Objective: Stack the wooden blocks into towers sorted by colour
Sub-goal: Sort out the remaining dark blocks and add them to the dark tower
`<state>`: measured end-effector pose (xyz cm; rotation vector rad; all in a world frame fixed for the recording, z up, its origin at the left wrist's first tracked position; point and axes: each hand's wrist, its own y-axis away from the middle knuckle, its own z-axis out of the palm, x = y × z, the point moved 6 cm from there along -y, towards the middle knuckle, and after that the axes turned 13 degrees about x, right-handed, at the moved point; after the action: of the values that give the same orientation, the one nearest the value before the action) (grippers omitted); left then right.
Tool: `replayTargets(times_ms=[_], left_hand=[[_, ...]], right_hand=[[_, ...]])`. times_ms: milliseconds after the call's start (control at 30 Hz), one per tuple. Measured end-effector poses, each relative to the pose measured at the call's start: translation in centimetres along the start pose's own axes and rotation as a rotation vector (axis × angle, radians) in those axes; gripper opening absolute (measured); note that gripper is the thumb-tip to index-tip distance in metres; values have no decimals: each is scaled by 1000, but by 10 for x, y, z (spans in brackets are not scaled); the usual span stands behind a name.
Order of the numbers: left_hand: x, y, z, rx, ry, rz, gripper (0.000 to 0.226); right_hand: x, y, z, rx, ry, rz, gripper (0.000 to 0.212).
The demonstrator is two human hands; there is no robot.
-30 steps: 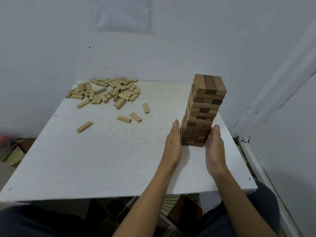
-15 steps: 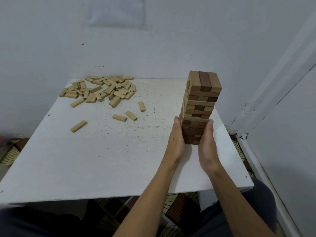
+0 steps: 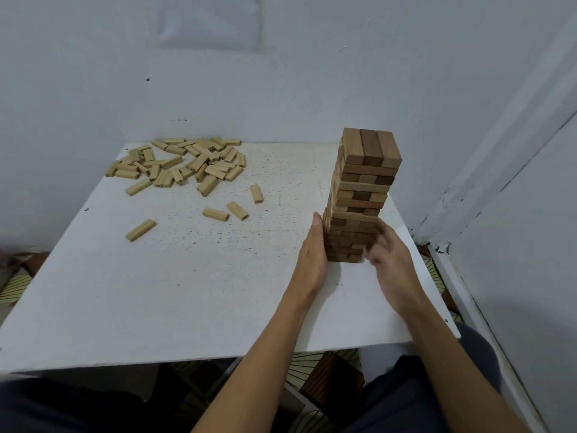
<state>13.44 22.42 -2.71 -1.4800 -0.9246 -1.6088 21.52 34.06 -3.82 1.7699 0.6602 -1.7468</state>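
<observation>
A tall tower of brown wooden blocks [image 3: 362,189] stands at the right side of the white table [image 3: 175,292], its upper layers slightly offset from the lower ones. My left hand [image 3: 312,254] lies flat against the tower's lower left side, fingers straight. My right hand [image 3: 390,257] is blurred at the tower's lower right, fingers relaxed and a little off the blocks. A pile of light tan blocks [image 3: 181,164] lies at the far left of the table, with a few loose tan blocks [image 3: 231,210] nearer the middle.
White walls close in behind the table and along the right. One tan block [image 3: 140,230] lies alone left of centre. The table's near edge [image 3: 218,359] is just above my lap, with patterned floor below.
Both hands pressed the tower's base a moment ago. My right hand has since come away from the blocks and is moving; my left hand stays against the tower.
</observation>
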Motion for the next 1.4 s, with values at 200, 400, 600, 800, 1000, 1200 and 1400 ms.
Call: replayTargets(times_ms=[200,400,600,800,1000,1200,1400], left_hand=[[-13,-8,-8,-54,-114,-51,56],[-14,-15,-19,-144,-223,-34,77],[-5,-12,-13,-207,-276,108,66],[-9,-13,-13,-207,-320,101,72],[-7,-9,-11,-160,-358,100,67],[-6,-3,-5,-128,-355,137,68],[0,0,0,-153,-304,173,72]], right_hand=[[-4,-5,-5,-173,551,-172,65],[-7,-13,-7,-225,697,-182,64],[-15,-14,-5,-177,704,-212,63],[-14,-11,-6,-156,694,-187,66],[-16,2,0,-144,610,-189,87],[-8,14,17,-91,542,-167,80],[-5,13,19,-62,483,-152,76]])
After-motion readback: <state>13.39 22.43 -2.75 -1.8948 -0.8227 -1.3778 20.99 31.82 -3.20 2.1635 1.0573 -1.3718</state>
